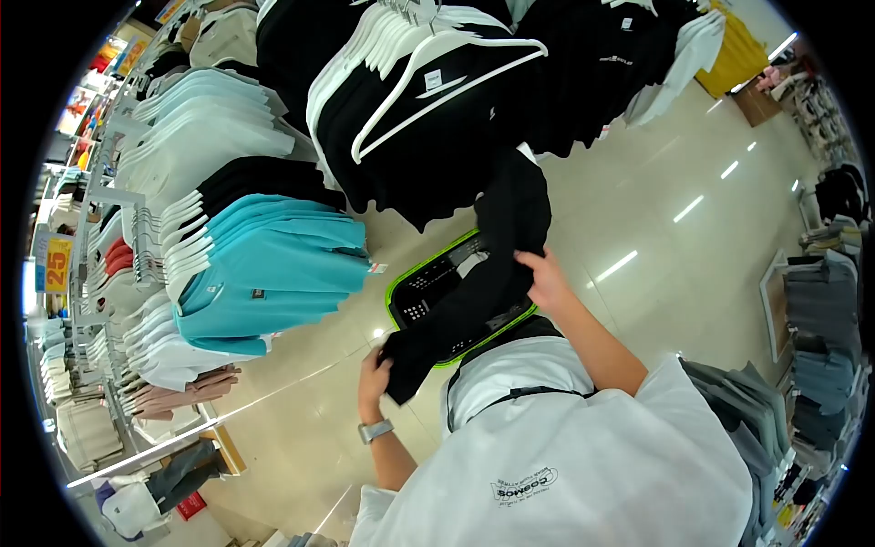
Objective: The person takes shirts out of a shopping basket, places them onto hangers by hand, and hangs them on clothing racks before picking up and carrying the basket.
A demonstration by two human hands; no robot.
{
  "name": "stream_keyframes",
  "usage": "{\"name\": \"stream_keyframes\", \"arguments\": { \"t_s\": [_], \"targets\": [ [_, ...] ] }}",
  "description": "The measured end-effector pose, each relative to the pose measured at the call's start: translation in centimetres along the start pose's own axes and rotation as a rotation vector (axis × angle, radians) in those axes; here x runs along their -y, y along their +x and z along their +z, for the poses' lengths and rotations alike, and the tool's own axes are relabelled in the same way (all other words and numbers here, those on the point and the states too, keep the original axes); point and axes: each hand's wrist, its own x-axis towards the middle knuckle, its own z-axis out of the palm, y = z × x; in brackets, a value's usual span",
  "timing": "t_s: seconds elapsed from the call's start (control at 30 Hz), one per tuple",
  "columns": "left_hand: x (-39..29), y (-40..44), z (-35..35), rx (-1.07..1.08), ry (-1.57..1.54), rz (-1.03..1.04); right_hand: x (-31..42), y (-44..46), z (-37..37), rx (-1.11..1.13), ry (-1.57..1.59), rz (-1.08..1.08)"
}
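A black garment (469,292) is stretched between my two hands, above a black basket with a green rim (394,290) on the floor. My left hand (374,374) has its fingers closed on the garment's lower left end. My right hand (544,278) pinches its right side near the middle. The cloth's upper end reaches up beside the hanging black shirts (410,164). A bare white hanger (447,100) hangs in front of those shirts. Part of the basket's inside is hidden under the cloth.
Turquoise shirts (273,264) hang on a rack at the left, with pale shirts (200,137) behind them. Grey-green garments (743,410) hang close on my right. A white-framed stand (773,310) and folded clothes (820,301) are at the far right.
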Motion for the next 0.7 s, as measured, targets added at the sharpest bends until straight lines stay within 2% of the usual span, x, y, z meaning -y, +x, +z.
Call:
{"name": "stream_keyframes", "arguments": {
  "t_s": [0.03,0.07,0.13,0.17,0.2,0.23,0.27,0.33,0.37,0.4,0.47,0.5,0.53,0.6,0.63,0.7],
  "targets": [
    [-4.2,0.5,0.8,0.053,0.020,-0.176,-0.3,-1.3,0.8,0.012,-0.107,-0.077],
    [-3.9,1.8,2.6,-0.119,-0.048,0.203,-0.4,-2.7,1.5,0.051,-0.292,-0.151],
    [-14.8,1.6,3.5,-0.025,-0.426,0.181,-0.1,-5.7,3.1,0.117,-0.720,-0.281],
    [-18.9,0.9,3.8,0.077,-0.657,0.277,-0.9,-6.8,3.5,0.160,-0.876,-0.473],
    [-21.7,0.2,4.0,0.160,-0.797,0.273,-0.7,-7.7,4.0,0.277,-1.108,-0.682],
    [-23.0,0.2,4.7,0.239,-0.889,0.336,-0.8,-8.3,3.3,0.420,-1.249,-0.632],
    [-23.8,0.2,5.8,0.110,-0.879,0.344,-0.7,-8.6,2.6,0.570,-1.386,-0.584],
    [-24.1,0.2,7.2,0.043,-0.825,0.160,-0.6,-8.9,2.7,0.662,-1.516,-0.645],
    [-24.8,0.7,8.3,-0.034,-0.952,0.170,-0.2,-8.9,2.8,0.708,-1.578,-0.680],
    [-25.8,0.8,8.5,-0.012,-1.139,0.106,0.8,-9.0,3.1,0.715,-1.498,-0.665],
    [-25.9,1.5,10.1,-0.020,-1.312,0.112,3.5,-8.8,3.6,0.726,-1.342,-0.631],
    [-25.9,1.7,10.8,-0.019,-1.380,0.086,4.4,-7.7,3.1,0.769,-1.142,-0.588],
    [-26.0,2.1,11.4,-0.019,-1.447,0.065,6.0,-6.6,2.4,0.791,-1.000,-0.424],
    [-27.0,2.5,13.2,-0.036,-1.493,0.048,8.1,-4.7,1.9,0.639,-0.315,0.005],
    [-27.9,2.6,14.2,-0.051,-1.468,0.054,9.0,-3.0,1.3,0.638,-0.304,-0.044],
    [-29.8,3.1,16.6,-0.081,-1.406,0.040,11.7,-1.1,1.1,0.660,-0.370,-0.001]
  ]
}}
